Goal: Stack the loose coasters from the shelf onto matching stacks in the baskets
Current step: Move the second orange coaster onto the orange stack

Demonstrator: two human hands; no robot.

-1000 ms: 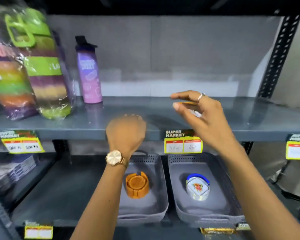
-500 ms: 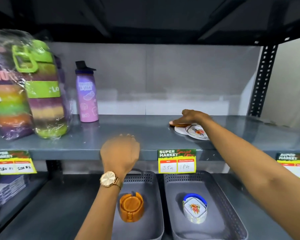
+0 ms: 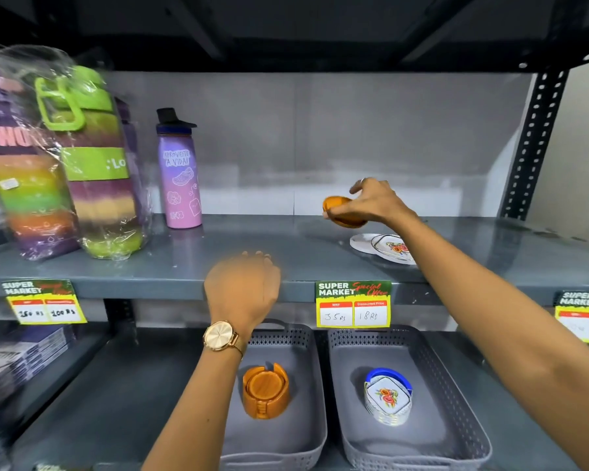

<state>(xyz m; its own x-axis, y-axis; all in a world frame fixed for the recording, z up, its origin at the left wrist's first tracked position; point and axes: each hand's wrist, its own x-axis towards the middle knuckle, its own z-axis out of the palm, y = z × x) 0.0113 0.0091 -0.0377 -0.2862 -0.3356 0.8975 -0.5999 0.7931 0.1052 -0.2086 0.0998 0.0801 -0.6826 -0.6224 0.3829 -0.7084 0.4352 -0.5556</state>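
Far left of frame: two wrapped jugs (image 3: 65, 158) in clear plastic on the shelf (image 3: 252, 263), striped purple/green/orange; readable bits "WO" and ":Lo". Below them a tag (image 3: 43, 302), "SUPER MARKET", prices "150 Rs" and "100 Rs". Right of the jugs a purple bottle (image 3: 180, 171), black cap, "APROVEITE A VIDA!".

Centre low: left hand (image 3: 242, 288), curled into a loose fist, back facing camera, gripping nothing visible, gold watch (image 3: 220, 336) on wrist. Under it the left basket (image 3: 315, 433) with the brown stack (image 3: 265, 390) in its holder.

Centre right: second tag (image 3: 353, 304), "SUPER MARKET Special Offer", "MRP 35 Rs", "Discounted Price 18 Rs". Above it right hand (image 3: 376, 202) pinches a brown coaster (image 3: 342, 210), tilted, held clear above the shelf. White floral coasters (image 3: 386, 248) lie flat on the shelf just below the hand, partly hidden by the forearm. Right basket (image 3: 463, 433) holds the floral stack (image 3: 388, 397) in a blue holder. Far right, third tag (image 3: 582, 316), "SUPER MARKET", cut off, prices unreadable.

Versus half a second ago: right hand was flat on the shelf over the brown coaster; now the coaster is lifted. Left hand unchanged.
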